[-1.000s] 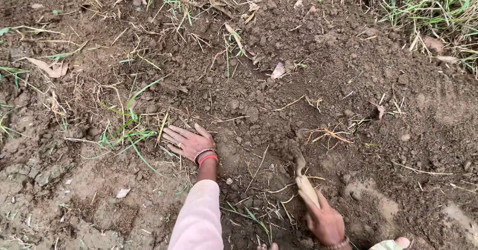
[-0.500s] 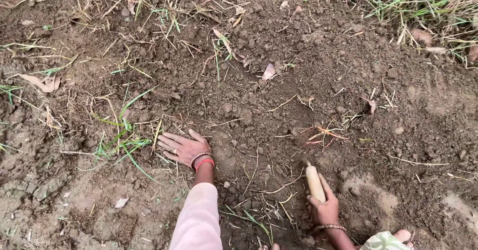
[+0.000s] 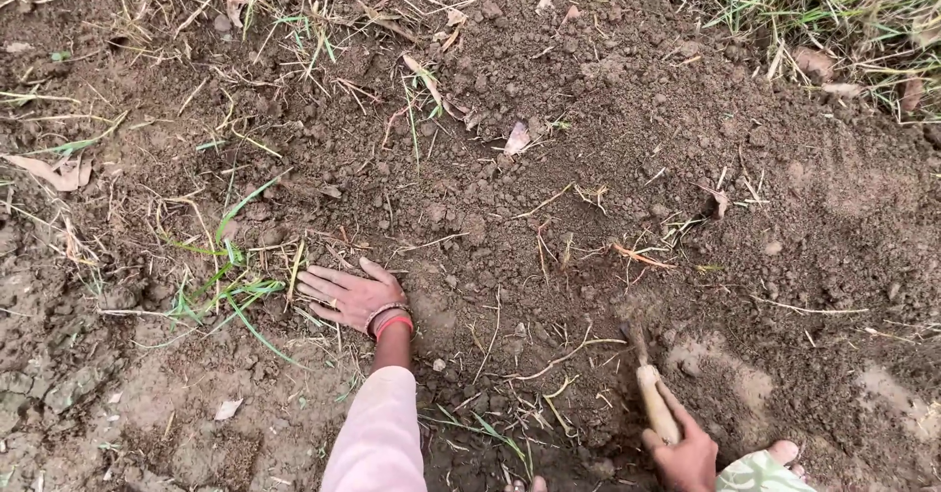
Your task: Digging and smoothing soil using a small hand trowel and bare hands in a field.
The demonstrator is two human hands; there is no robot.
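Low in the frame, the left hand point(image 3: 351, 296) lies open, palm flat on the soil point(image 3: 608, 159) beside grass blades point(image 3: 230, 291), seemingly for support; lower right, the right hand point(image 3: 684, 456) grips a wooden-handled digging tool point(image 3: 653, 402), tip in the dirt.

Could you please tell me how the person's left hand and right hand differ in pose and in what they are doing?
The left hand lies flat on the soil, fingers spread, holding nothing; the right hand is closed around a pale wooden tool handle. The left hand rests beside green grass blades; the right hand's tool tip meets bare soil. Both are bare.
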